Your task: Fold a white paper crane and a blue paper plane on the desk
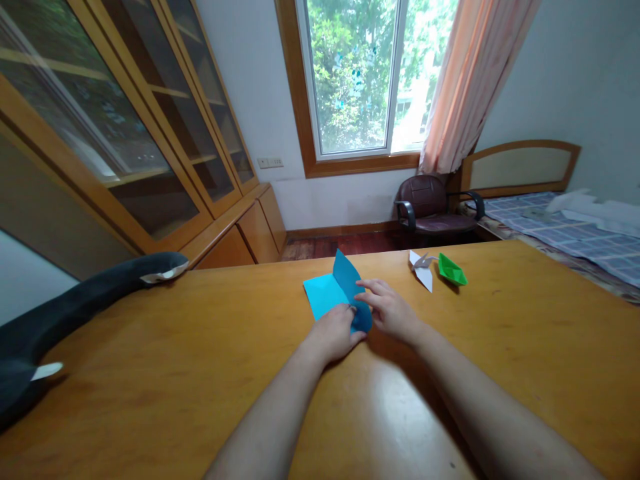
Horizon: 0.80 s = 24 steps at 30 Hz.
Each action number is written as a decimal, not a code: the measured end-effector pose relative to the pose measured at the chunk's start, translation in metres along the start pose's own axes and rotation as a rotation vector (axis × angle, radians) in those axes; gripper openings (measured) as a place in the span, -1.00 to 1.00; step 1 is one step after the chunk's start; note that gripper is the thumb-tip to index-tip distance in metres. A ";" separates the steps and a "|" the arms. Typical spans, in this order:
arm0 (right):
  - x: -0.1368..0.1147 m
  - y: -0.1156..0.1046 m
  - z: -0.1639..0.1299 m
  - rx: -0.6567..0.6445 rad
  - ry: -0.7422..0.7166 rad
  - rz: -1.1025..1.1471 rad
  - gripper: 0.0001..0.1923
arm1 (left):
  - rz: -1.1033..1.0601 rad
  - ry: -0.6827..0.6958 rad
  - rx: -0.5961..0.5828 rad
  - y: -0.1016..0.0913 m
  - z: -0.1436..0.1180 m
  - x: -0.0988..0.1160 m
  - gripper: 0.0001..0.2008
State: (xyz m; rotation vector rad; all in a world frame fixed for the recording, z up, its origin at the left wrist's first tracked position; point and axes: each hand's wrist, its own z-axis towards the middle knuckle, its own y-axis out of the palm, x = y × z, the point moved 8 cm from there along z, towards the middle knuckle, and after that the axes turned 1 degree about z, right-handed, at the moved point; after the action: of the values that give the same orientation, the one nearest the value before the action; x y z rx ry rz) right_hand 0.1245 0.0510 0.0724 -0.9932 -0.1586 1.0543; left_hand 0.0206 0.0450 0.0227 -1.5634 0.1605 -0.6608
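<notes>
A sheet of blue paper lies on the wooden table with a crease down it. Its right part stands up as a tilted flap. My left hand is closed on the paper's near edge, with the thumb by the lower corner and a ring on one finger. My right hand has its bent fingers on the outer edge of the raised flap. Part of the paper is hidden behind the left hand. To the right of my hands sit a white paper crane and a green paper boat.
The wooden table spreads around my hands. A dark plush toy with white parts lies at the left. Beyond the far edge are a glass-door cabinet, a brown armchair and a bed.
</notes>
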 end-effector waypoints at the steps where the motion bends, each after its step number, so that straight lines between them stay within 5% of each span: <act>1: 0.002 -0.004 0.000 0.006 0.006 -0.013 -0.61 | 0.007 0.006 0.013 0.000 0.000 -0.001 -0.55; 5: 0.011 -0.009 -0.001 -0.046 0.033 -0.072 -0.71 | 0.063 0.025 0.027 0.000 0.000 -0.010 -0.60; 11: 0.016 0.008 -0.005 -0.312 0.088 -0.025 -0.78 | 0.086 0.044 0.018 -0.002 -0.001 -0.021 -0.64; 24: 0.036 0.030 -0.032 -0.692 0.367 0.205 -0.53 | 0.076 0.079 -0.087 0.016 0.001 -0.015 -0.57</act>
State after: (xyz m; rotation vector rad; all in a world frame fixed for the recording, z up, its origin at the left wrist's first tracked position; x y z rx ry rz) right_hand 0.1412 0.0639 0.0192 -1.8429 -0.1223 0.9966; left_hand 0.0139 0.0512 0.0029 -1.6071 0.3100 -0.6629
